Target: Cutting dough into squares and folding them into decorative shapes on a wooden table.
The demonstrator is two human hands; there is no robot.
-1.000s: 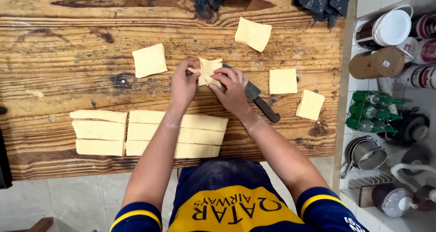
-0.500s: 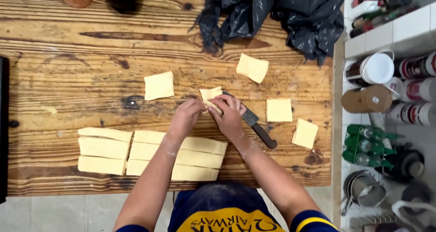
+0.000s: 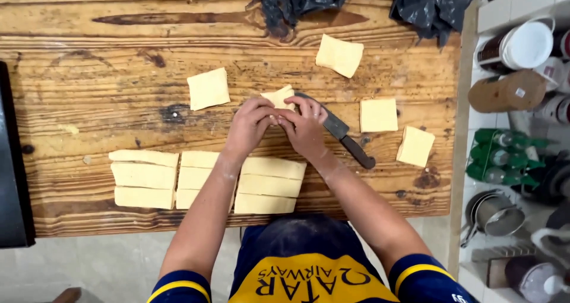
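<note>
Left hand (image 3: 248, 125) and right hand (image 3: 304, 128), fingers curled, pinch one dough square (image 3: 279, 96) between them, beside the knife (image 3: 341, 131).

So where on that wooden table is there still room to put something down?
Bare wood lies left of the lone dough square, above the cut strips. It is crowded around both hands, the knife and the right-hand squares.

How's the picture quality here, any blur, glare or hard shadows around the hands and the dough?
Head view: even, soft light, no glare on the wooden table. Both hands, left hand and right hand, and the dough piece they pinch look fairly sharp, with only faint shadows. The knife is clear. The black bags lose detail in darkness.
</note>
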